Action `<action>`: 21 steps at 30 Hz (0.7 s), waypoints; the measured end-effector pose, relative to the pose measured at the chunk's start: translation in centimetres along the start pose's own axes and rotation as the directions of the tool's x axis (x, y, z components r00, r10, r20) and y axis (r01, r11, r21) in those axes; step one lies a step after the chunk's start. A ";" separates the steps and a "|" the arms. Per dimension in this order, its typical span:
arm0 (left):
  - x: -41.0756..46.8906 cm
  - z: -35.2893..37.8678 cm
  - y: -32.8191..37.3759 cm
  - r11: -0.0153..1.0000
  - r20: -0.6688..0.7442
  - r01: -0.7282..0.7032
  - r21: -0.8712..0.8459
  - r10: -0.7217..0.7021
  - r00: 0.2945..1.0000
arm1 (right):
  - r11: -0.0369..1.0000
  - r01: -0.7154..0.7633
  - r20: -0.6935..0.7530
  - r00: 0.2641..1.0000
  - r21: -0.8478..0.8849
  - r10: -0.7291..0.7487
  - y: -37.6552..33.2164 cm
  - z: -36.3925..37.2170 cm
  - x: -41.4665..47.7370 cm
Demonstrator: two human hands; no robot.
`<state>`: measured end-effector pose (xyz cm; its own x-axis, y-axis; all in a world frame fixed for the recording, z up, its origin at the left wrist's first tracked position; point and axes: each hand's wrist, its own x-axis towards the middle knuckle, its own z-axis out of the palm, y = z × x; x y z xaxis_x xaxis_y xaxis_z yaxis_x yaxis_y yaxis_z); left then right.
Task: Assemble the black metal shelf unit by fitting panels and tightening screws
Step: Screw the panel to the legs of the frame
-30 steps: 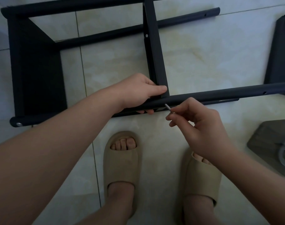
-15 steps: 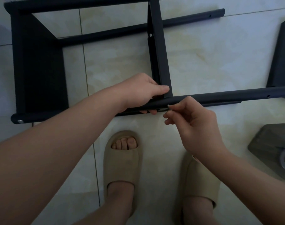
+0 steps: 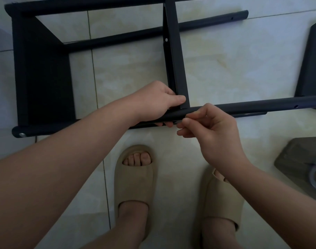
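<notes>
Poles of the black shelf frame point(image 3: 44, 72) are lying across my view, long axis left to right, with the near pole point(image 3: 252, 106) climbing slightly rightward. Its middle panel point(image 3: 177, 60) is standing on edge, pointing away from me. My left hand point(image 3: 153, 101) is gripping the near pole at that joint. My right hand's point(image 3: 213, 133) fingers point(image 3: 187, 121) are pinching a screw, all but hidden between them, against the pole. Everything is sitting on a pale tiled floor point(image 3: 225, 60), near my slippers point(image 3: 133, 180).

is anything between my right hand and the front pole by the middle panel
Nothing visible. The right hand pinches right against the front pole beside the middle panel; the left hand grips that joint from the other side.
</notes>
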<state>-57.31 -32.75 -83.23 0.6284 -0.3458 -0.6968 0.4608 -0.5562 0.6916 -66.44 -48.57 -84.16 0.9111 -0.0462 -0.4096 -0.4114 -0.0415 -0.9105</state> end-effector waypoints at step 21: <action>-0.1 0.5 0.1 0.991 -0.211 0.038 0.131 -0.009 0.977 | 0.784 0.198 0.087 0.979 -0.588 -0.182 -1.6 -2.0 0.8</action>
<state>-57.66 -33.09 -83.20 0.7423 -0.1733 -0.6472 0.3980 -0.6629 0.6341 -65.12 -50.50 -82.94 0.9694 0.0496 -0.2403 -0.1567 -0.6288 -0.7616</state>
